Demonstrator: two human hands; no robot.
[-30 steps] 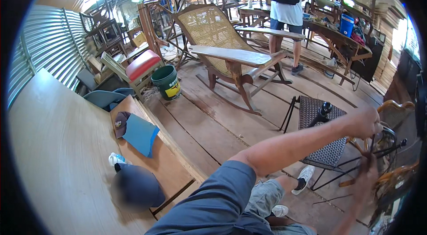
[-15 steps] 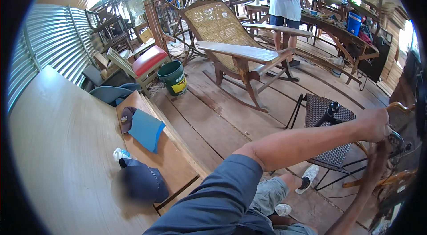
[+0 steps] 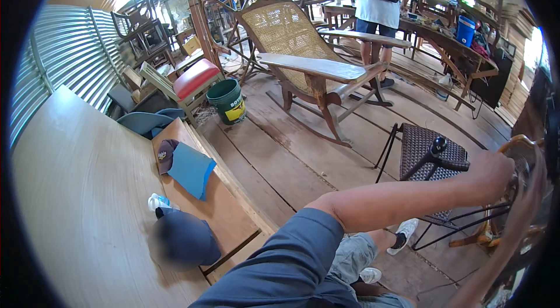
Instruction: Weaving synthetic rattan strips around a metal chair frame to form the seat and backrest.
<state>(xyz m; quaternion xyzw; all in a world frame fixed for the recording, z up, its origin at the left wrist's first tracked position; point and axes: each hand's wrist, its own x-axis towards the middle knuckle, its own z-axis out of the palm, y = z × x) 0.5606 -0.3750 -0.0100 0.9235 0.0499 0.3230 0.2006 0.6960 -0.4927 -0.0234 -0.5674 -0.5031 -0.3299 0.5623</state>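
Observation:
My left arm, in a grey-blue sleeve, reaches far to the right. At its end my left hand is closed in a fist beside a carved wooden chair frame; what the fingers hold is hidden. My right hand is smeared by motion at the right rim, close to the left hand and the same frame. Just left of the fist, a black knobbed object with a dark bar shows over a brown woven stool on thin black legs. Its kind is unclear.
A cane rocking chair stands ahead, with a green bucket and red-seated chair to its left. A wooden tabletop at left bears a dark blue cap and blue sheet. Another person stands by a workbench.
My left fist has shifted slightly down and closer to the frame. The right hand has moved up along the right rim. The person at the back has shifted a little to the right.

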